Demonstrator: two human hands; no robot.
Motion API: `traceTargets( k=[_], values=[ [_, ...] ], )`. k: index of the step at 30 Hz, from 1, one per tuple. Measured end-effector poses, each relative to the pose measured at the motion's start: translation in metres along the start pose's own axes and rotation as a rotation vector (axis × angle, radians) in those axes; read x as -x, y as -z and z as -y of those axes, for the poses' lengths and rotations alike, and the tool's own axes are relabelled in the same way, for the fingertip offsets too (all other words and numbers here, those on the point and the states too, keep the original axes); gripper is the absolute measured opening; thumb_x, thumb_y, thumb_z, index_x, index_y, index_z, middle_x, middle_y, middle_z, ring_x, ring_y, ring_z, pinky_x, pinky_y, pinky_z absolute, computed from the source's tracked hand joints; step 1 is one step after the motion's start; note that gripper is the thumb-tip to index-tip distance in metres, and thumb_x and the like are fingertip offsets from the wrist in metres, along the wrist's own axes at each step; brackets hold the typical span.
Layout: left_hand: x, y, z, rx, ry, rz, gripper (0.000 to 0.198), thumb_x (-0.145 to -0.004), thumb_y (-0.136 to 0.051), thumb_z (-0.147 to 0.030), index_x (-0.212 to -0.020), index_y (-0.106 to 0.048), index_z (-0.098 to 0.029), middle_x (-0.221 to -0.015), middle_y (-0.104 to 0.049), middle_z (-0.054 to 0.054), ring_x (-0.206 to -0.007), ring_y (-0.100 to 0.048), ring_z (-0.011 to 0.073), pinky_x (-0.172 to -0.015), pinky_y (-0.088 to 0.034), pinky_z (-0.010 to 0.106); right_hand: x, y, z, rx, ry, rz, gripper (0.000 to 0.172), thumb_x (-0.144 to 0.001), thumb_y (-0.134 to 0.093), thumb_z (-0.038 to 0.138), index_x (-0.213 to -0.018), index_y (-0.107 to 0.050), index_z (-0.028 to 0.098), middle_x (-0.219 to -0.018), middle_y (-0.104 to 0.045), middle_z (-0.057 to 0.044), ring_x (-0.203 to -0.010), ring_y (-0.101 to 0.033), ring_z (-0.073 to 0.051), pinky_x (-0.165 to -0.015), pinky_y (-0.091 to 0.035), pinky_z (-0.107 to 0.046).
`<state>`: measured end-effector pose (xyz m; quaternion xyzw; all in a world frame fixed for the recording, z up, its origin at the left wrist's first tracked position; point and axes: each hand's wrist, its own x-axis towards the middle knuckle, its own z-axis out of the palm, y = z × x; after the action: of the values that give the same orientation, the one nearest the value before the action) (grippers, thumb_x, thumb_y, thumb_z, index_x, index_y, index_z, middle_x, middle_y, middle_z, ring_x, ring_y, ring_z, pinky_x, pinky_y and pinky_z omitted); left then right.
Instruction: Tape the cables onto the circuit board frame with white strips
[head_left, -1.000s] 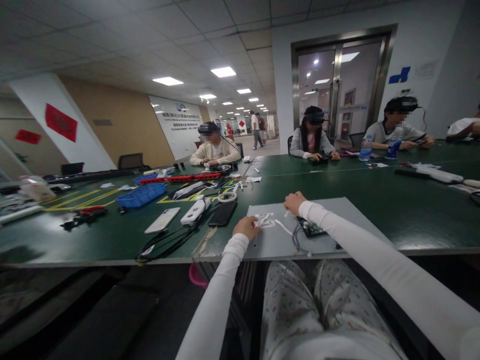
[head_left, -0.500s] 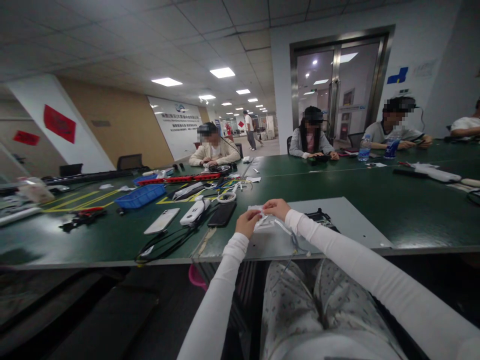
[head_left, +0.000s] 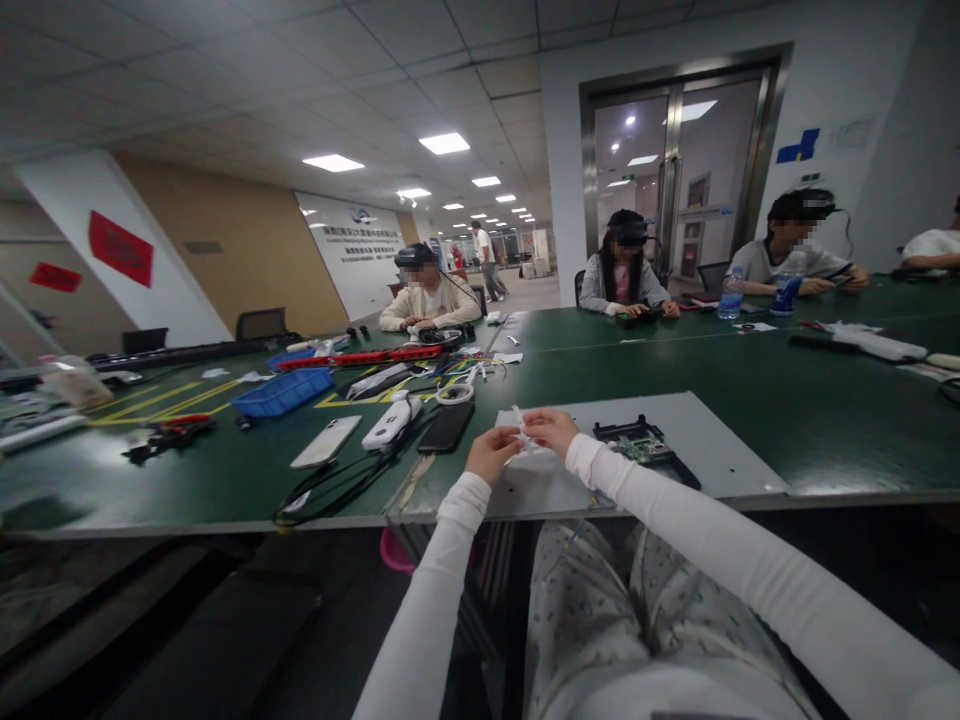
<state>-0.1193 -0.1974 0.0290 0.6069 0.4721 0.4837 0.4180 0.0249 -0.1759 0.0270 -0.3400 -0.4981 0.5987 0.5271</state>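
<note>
My left hand (head_left: 491,452) and my right hand (head_left: 551,430) are raised together just above a grey mat (head_left: 712,450) at the table's near edge. Both pinch a small clear plastic bag (head_left: 523,432) between their fingertips. What the bag holds is too small to make out. To the right of my right wrist a green circuit board (head_left: 637,442) lies on the mat, on top of a black tray. Both arms wear white sleeves.
Left of the mat lie a black phone (head_left: 445,427), a white device (head_left: 390,424), a white phone (head_left: 325,441) and black cables (head_left: 330,485). A blue bin (head_left: 283,391) and red tools stand farther left. Other people sit across the green table (head_left: 787,390).
My right hand moved left off the circuit board area and met my left hand. Both lifted the small bag off the mat, and the board now shows uncovered.
</note>
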Motion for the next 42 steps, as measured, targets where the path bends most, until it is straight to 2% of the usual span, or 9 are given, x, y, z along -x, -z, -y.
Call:
traceTargets(
  k=[10,12,14,17,21,25,29,35,42],
  values=[
    [-0.001,-0.002,0.002,-0.140,-0.058,0.039,0.029,-0.055,-0.065,-0.037,-0.068,-0.059,-0.012,-0.060,-0.059,-0.001,-0.056,-0.052,0.0098,-0.058,-0.040,0.022,0.003,0.010,0.001,-0.082,-0.014,0.062,0.031,-0.048,-0.069,0.027,-0.075,-0.054,0.020,-0.070,-0.058,0.003,-0.066,-0.055,-0.010,-0.062,-0.041,-0.025],
    [-0.001,-0.001,0.002,-0.169,-0.060,0.042,0.028,-0.056,-0.064,-0.037,-0.067,-0.058,-0.012,-0.058,-0.058,-0.002,-0.055,-0.051,0.0097,-0.057,-0.039,0.022,0.002,0.012,0.001,0.104,0.047,0.060,0.026,-0.056,-0.064,0.029,-0.078,-0.052,0.019,-0.073,-0.060,0.002,-0.068,-0.056,-0.011,-0.062,-0.042,-0.025],
    [0.000,0.000,0.003,-0.247,-0.055,0.033,0.026,-0.059,-0.061,-0.038,-0.067,-0.058,-0.013,-0.058,-0.058,-0.001,-0.056,-0.052,0.0104,-0.057,-0.040,0.022,0.002,0.015,0.004,0.455,0.141,0.044,0.019,-0.065,-0.056,0.028,-0.081,-0.052,0.018,-0.077,-0.060,0.000,-0.071,-0.056,-0.011,-0.063,-0.042,-0.025],
    [0.001,0.003,0.002,-0.487,-0.071,0.023,0.021,-0.063,-0.057,-0.034,-0.067,-0.061,-0.014,-0.061,-0.060,0.000,-0.060,-0.054,0.0124,-0.061,-0.041,0.024,0.003,0.023,0.010,0.893,0.217,0.017,0.020,-0.068,-0.051,0.021,-0.087,-0.052,0.018,-0.085,-0.060,-0.002,-0.079,-0.055,-0.012,-0.071,-0.041,-0.026],
    [0.004,0.002,-0.001,-0.843,-0.108,0.021,0.011,-0.065,-0.056,-0.025,-0.069,-0.064,-0.017,-0.075,-0.062,0.002,-0.076,-0.055,0.0155,-0.072,-0.040,0.026,0.007,0.036,0.014,1.165,0.154,0.007,0.032,-0.062,-0.057,0.019,-0.094,-0.053,0.021,-0.095,-0.058,-0.006,-0.094,-0.050,-0.021,-0.081,-0.035,-0.036],
    [0.005,-0.004,-0.006,-1.032,-0.030,0.032,0.011,-0.065,-0.058,-0.022,-0.073,-0.065,-0.021,-0.087,-0.061,0.002,-0.087,-0.052,0.0176,-0.078,-0.039,0.027,0.010,0.039,0.011,1.310,0.071,0.011,0.034,-0.063,-0.057,0.026,-0.097,-0.053,0.021,-0.100,-0.057,-0.010,-0.099,-0.047,-0.027,-0.080,-0.032,-0.042],
    [0.005,-0.007,-0.007,-1.133,-0.003,0.048,0.014,-0.067,-0.056,-0.021,-0.078,-0.064,-0.023,-0.093,-0.058,0.002,-0.092,-0.050,0.0187,-0.081,-0.037,0.028,0.006,0.041,0.007,1.336,0.023,0.011,0.036,-0.064,-0.056,0.024,-0.100,-0.052,0.022,-0.097,-0.059,-0.009,-0.094,-0.051,-0.025,-0.077,-0.035,-0.038],
    [0.009,-0.004,-0.004,-1.161,-0.076,0.061,0.018,-0.069,-0.053,-0.020,-0.083,-0.063,-0.025,-0.094,-0.057,0.003,-0.093,-0.047,0.0205,-0.079,-0.036,0.030,-0.005,0.050,0.001,1.205,0.054,-0.011,0.036,-0.055,-0.059,0.013,-0.090,-0.059,0.022,-0.079,-0.063,-0.003,-0.078,-0.056,-0.019,-0.069,-0.038,-0.028],
    [0.010,-0.004,-0.008,-1.201,-0.091,0.042,0.031,-0.068,-0.055,-0.023,-0.099,-0.057,-0.030,-0.097,-0.056,0.002,-0.094,-0.045,0.0216,-0.077,-0.036,0.031,-0.006,0.055,0.007,1.014,0.136,-0.098,0.015,-0.053,-0.059,0.009,-0.064,-0.062,0.020,-0.061,-0.061,-0.001,-0.062,-0.054,-0.015,-0.061,-0.038,-0.026]
  ],
)
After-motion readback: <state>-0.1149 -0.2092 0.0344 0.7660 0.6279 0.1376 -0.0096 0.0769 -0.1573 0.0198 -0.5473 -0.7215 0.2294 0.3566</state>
